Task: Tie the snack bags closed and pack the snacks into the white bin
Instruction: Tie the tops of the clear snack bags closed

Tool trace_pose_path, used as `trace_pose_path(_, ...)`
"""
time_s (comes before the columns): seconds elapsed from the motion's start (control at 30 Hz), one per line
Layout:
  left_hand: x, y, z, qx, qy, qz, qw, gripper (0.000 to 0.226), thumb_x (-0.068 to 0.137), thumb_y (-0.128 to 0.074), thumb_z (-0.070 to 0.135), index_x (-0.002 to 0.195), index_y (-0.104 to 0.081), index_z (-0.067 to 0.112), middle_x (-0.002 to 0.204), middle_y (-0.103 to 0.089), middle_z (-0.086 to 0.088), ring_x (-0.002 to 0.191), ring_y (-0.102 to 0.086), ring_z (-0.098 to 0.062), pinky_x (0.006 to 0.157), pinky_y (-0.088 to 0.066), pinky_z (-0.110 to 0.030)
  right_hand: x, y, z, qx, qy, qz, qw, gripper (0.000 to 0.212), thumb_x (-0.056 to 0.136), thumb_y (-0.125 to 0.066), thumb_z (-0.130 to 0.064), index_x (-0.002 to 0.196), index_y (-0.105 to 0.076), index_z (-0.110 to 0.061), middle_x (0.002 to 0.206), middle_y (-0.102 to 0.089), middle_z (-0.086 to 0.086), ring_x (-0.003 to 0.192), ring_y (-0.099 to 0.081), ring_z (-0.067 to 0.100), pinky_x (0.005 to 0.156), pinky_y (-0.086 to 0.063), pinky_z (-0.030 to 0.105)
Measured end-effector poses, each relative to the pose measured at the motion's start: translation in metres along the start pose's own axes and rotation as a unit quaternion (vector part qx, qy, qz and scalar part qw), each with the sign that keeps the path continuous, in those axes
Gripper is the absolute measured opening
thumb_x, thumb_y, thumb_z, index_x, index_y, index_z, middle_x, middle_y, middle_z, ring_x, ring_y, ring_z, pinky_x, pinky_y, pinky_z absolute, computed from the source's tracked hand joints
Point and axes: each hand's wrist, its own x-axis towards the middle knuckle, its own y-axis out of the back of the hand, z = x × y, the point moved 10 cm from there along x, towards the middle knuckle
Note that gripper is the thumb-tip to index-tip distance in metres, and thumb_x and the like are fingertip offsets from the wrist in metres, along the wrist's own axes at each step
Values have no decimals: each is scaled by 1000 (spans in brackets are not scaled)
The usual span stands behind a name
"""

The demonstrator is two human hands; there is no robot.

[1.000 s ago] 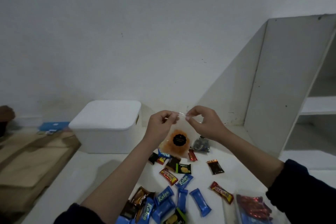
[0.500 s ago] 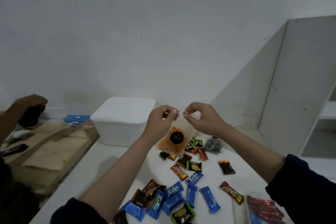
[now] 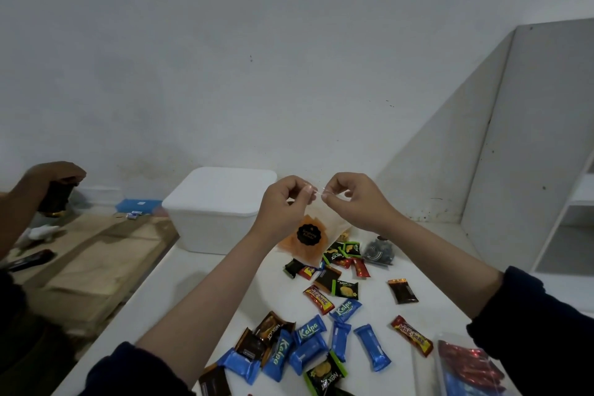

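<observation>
white worktop (image 3: pixel 205 283) strewn with wrapped snacks (image 3: pixel 308 336); above it, left hand (image 3: pixel 284 202) and right hand (image 3: pixel 352 199), each grip pinched on clear snack bag's (image 3: pixel 305 235) top, beside lidded white bin (image 3: pixel 218 209).

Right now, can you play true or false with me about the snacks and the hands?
1. Both hands, left hand and right hand, pinch the top of the clear snack bag. True.
2. The white bin has its lid off. False: the lid is on.
3. Blue Kalpa wafers lie on the table. True.
4. The snack bag lies inside the bin. False: it hangs above the table.
</observation>
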Motion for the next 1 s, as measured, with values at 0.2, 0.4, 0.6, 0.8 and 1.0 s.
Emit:
trace_pose_path(0.2,2,-4,-4,-9,16,-23,1000,20,92,-55,10,79,-65,21,74,-67,3,71,-64,-5,71,-51,-20,2,2,3,15,-4,3,1000,11,84,-62,-9,75,-65,-5,75,-67,3,73,-58,2,69,-39,0)
trace_pose_path(0.4,7,-9,-8,14,20,-80,997,7,87,-65,14,81,-65,9,68,-64,4,67,-58,-11,69,-49,-26,2,1,9,2,-10,-11,1000,11,85,-64,-15,77,-68,-8,78,-70,2,79,-62,6,71,-38,-1)
trace_pose_path(0.6,8,-12,-7,52,9,-97,994,10,89,-60,11,79,-61,14,70,-60,3,70,-58,-15,69,-47,-26,1,-3,6,-11,-2,-22,1000,11,86,-64,-18,79,-69,-12,79,-70,-2,81,-62,6,70,-37,-2)
trace_pose_path(0.8,8,-12,-2,76,-22,-95,992,10,86,-58,21,76,-58,24,73,-59,5,69,-55,-14,67,-47,-29,2,-5,3,-25,4,-23,999,9,86,-64,-17,78,-69,-14,80,-69,-3,81,-62,5,71,-36,-3)
trace_pose_path(1.0,10,-12,-3,53,-14,-88,995,9,85,-58,22,76,-59,22,76,-61,-5,72,-58,-28,68,-47,-32,4,-2,-3,-38,25,-7,999,10,85,-62,-13,77,-67,-10,78,-68,-1,79,-62,7,75,-40,3)
